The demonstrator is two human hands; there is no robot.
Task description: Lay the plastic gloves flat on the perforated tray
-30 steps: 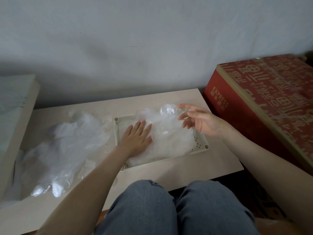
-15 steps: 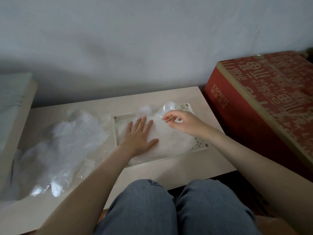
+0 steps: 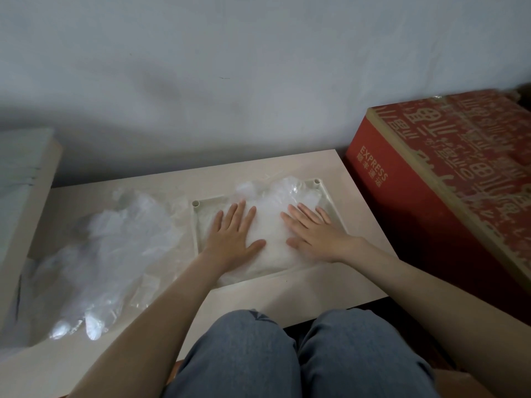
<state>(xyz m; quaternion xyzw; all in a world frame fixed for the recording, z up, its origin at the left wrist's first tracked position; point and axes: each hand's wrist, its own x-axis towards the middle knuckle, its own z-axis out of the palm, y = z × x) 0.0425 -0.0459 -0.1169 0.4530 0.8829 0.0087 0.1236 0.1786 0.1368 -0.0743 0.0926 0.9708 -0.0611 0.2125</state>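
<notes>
A cream perforated tray (image 3: 196,222) lies on the low table, right of centre. Clear plastic gloves (image 3: 271,228) are stacked inside it, and some plastic (image 3: 290,186) still puffs up at the far edge. My left hand (image 3: 234,235) rests palm down on the left part of the stack, fingers spread. My right hand (image 3: 311,232) presses flat on the right part, fingers spread too. Neither hand grips anything. Most of the tray floor is hidden under the gloves and my hands.
A loose heap of clear gloves (image 3: 97,254) covers the left half of the pale table (image 3: 316,294). A red cardboard box (image 3: 448,179) stands close on the right. A pale board (image 3: 26,191) leans at the far left. My knees sit below the table's front edge.
My right hand came down from above the far right of the tray and now lies flat on the gloves. The raised plastic is pressed lower. My left hand stayed flat.
</notes>
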